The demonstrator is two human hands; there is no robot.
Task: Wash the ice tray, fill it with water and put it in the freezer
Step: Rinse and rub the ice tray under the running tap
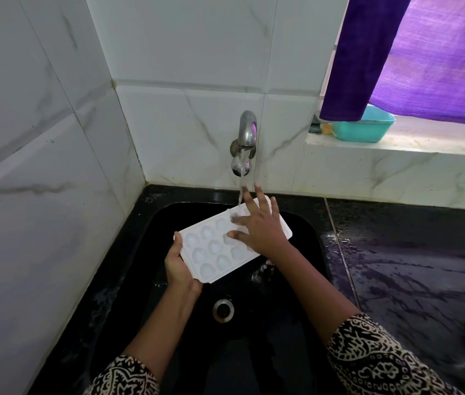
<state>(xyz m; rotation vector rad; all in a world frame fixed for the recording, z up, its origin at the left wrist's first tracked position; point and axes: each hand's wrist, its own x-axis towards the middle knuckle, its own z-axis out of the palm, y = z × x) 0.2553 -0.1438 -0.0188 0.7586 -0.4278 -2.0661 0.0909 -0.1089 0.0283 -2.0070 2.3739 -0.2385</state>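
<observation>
The black bench (413, 269) is seen wet beside a black sink (305, 240), above which the whole action is placed. A white ice tray (211, 252) is held over the sink basin, tilted, with its far end under the stream of water (242, 178) that runs from the wall tap (247, 132).

The tray is gripped at its near left corner by the left hand (178, 265), whose fingers are closed around the edge from beneath. The right hand (259, 226) is laid open on top of the far compartments, fingers spread, nothing being grasped by it; the cavities are apparently being rubbed under the flow.

The task is judged to be in its first stage: the washing is under way and cannot yet be called finished. No soap or sponge can be made out on the tray. Water is running off into the sink towards the drain (223, 310), so the tray is not being filled level. Filling is still to be done, and the carrying to the freezer, which is not in view.
</observation>
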